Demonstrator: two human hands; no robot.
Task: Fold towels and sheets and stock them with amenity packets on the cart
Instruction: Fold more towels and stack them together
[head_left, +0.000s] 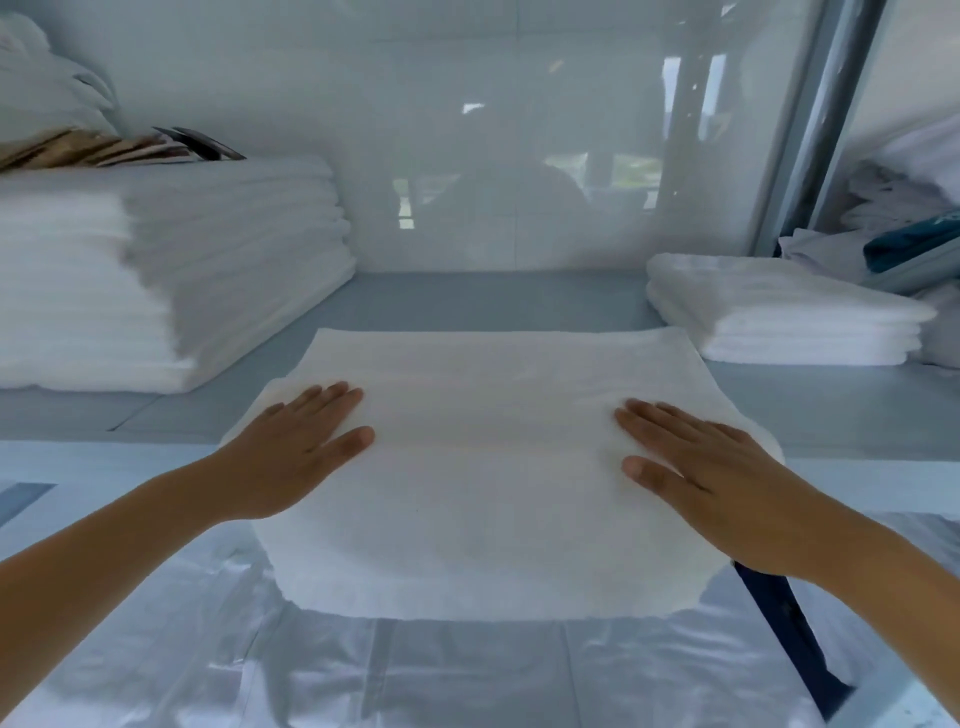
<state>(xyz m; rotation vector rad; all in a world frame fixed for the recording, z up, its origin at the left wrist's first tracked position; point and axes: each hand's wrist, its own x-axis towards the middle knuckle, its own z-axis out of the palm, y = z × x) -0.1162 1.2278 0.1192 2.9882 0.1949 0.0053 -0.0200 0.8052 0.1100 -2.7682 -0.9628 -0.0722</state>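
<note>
Left hand (298, 447) and right hand (696, 467) lying flat, fingers straight, well apart, pressing down on folded white towel (483, 467). Towel sitting on grey shelf (493, 296), near edge overhanging front. Likely soft, light, floppy, non-slippery; best lifting by sliding hands under both side edges. Tall towel stack (171, 270) sitting left, brown packets (104, 148) resting on top. Shorter stack (779, 312) sitting right. Clear plastic sheet (415, 675) lying below.
</note>
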